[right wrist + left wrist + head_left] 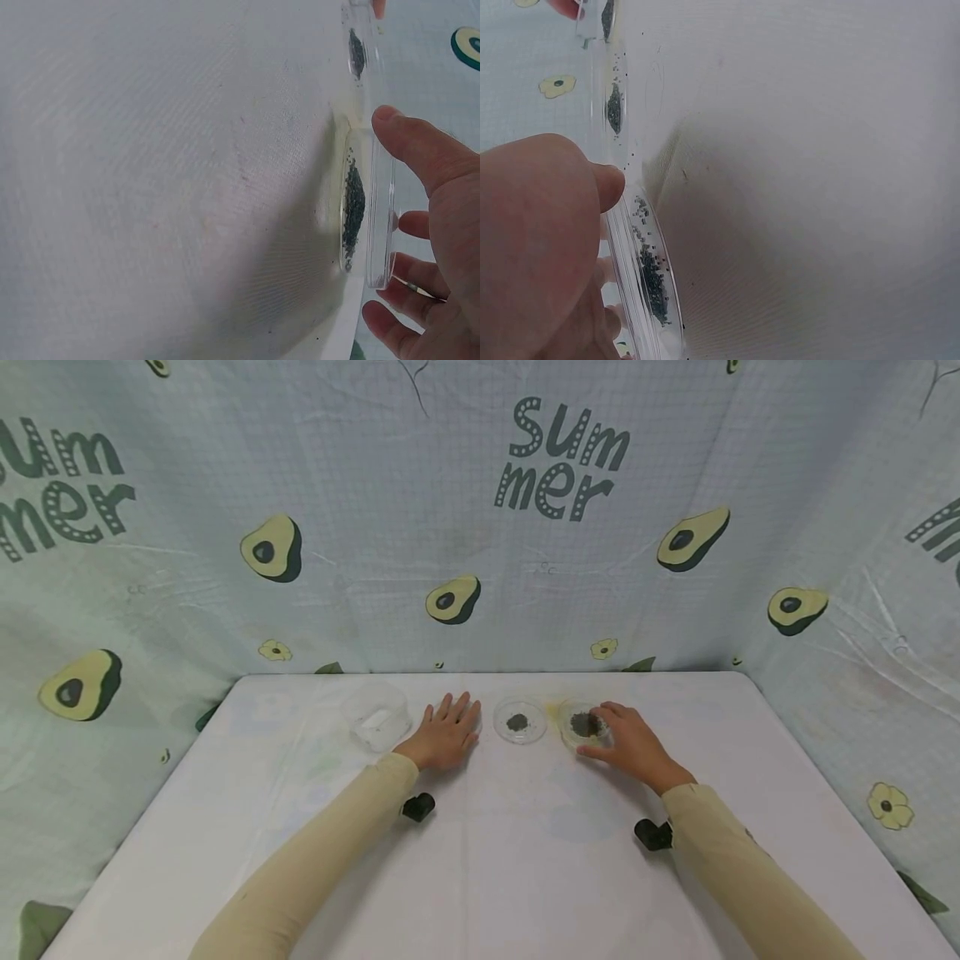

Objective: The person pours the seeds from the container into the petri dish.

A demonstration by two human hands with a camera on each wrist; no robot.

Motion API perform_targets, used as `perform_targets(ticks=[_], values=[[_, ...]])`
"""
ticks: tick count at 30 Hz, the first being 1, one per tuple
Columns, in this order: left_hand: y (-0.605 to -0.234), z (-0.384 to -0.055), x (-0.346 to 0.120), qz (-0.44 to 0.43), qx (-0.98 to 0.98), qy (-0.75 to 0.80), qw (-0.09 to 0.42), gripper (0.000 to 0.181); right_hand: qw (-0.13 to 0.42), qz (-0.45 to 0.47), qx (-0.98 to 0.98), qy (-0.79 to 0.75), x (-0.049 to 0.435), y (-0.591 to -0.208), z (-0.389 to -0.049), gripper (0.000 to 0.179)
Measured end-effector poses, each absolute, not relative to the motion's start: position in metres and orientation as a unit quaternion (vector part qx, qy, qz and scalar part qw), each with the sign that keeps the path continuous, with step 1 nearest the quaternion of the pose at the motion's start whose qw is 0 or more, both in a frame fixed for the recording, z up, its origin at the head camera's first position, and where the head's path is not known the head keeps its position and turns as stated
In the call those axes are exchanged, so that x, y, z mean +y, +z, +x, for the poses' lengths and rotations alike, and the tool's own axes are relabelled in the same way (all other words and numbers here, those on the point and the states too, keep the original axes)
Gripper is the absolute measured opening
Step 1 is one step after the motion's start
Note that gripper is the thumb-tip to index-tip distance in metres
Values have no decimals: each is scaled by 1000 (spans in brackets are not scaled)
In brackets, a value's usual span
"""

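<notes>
My left hand [447, 732] lies spread, fingers straight, over a clear petri dish [673, 289]. In the left wrist view its thumb touches the dish's rim, and dark granules [654, 285] show inside. To the right, my right hand [628, 743] grips a clear petri dish lid [381, 217] between thumb and fingers. This lid sits close above a shallow dish [347, 251] that holds a heap of dark granules [354, 206]. Between the hands stands another petri dish [521, 741] with a smaller dark heap [517, 722].
Clear round plasticware [358, 708] with a white patch stands left of my left hand. A yellowish stain [553, 710] marks the white table cover [525, 860] near the right dish. An avocado-print curtain [360, 485] rises behind the table's back edge.
</notes>
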State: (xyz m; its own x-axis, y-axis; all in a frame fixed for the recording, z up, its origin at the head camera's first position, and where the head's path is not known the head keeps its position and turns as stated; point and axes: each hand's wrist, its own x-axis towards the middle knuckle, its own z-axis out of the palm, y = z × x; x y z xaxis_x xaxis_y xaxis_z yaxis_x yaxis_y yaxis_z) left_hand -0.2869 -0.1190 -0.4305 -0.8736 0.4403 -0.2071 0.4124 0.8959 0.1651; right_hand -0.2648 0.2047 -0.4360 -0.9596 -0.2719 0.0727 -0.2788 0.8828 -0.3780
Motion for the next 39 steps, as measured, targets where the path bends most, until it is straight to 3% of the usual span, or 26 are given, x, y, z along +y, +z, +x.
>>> perform_targets(ticks=[39], values=[[-432, -287, -120, 220, 967, 55, 113, 59, -36, 106, -972, 209, 194, -438, -290, 78]])
